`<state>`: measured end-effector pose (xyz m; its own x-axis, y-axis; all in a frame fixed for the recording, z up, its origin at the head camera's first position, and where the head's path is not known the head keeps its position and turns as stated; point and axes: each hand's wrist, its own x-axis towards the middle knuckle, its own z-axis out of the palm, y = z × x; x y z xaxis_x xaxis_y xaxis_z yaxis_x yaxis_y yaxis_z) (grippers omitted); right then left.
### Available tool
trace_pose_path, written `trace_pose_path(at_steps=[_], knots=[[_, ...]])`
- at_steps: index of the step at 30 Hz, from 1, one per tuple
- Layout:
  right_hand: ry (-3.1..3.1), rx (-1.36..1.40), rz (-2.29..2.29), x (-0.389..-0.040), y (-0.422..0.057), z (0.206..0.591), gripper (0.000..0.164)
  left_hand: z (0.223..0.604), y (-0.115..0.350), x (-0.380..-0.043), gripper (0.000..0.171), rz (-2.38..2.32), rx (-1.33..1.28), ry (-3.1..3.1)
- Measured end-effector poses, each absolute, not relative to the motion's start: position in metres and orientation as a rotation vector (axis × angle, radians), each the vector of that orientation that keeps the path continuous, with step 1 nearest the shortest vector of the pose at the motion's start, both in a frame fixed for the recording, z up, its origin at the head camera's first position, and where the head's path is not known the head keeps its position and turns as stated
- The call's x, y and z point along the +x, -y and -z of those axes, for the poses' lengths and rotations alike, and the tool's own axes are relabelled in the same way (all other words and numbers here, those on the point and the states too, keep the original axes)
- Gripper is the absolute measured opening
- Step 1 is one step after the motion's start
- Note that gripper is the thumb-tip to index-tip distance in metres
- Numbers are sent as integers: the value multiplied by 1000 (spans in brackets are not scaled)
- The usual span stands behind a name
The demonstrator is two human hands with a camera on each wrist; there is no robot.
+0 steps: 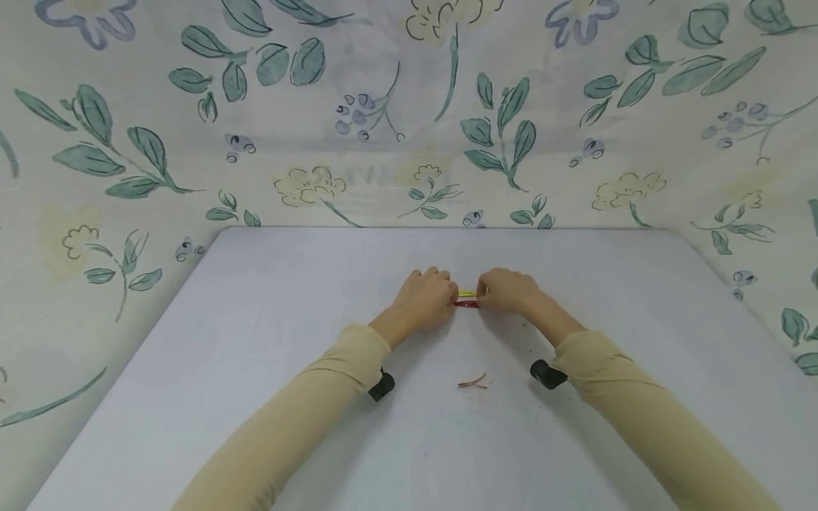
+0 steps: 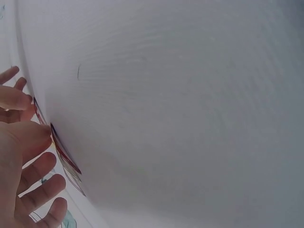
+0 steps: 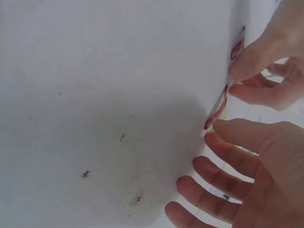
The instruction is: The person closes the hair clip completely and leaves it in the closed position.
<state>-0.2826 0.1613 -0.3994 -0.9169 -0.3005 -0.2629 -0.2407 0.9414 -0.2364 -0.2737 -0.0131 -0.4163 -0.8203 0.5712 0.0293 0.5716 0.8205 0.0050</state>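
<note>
Between the two hands in the head view stretch a red strand (image 1: 467, 304) and a yellow strand (image 1: 467, 293), side by side above the white table. My left hand (image 1: 427, 297) pinches their left end between thumb and forefinger. Beyond that pinch, a looped bundle of thin coloured strands (image 2: 66, 159) sticks out in the left wrist view. At the other end, my right hand (image 1: 509, 291) holds the strands with thumb and forefinger, its other fingers (image 3: 204, 197) spread loosely. The right wrist view shows the red piece (image 3: 217, 111) between the hands; its exact kind cannot be told.
Nearer me on the white table (image 1: 307, 284) lies a small forked copper-coloured strand (image 1: 473, 383). Dark reddish specks (image 3: 137, 198) dot the surface below my right hand. A flowered cloth (image 1: 383, 156) hangs behind the far edge.
</note>
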Motion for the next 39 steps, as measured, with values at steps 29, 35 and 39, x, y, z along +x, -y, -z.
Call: trace_pose_path(at_steps=[29, 35, 39], knots=[[-2845, -615, 804, -222, -184, 399, 26, 394, 32, -218, 21, 407, -955, 2739], [-2838, -663, 801, -200, -182, 403, 25, 404, 37, -196, 17, 502, -996, 2716], [-2788, -671, 826, -189, -179, 406, 24, 410, 41, -184, 16, 544, -999, 2748]])
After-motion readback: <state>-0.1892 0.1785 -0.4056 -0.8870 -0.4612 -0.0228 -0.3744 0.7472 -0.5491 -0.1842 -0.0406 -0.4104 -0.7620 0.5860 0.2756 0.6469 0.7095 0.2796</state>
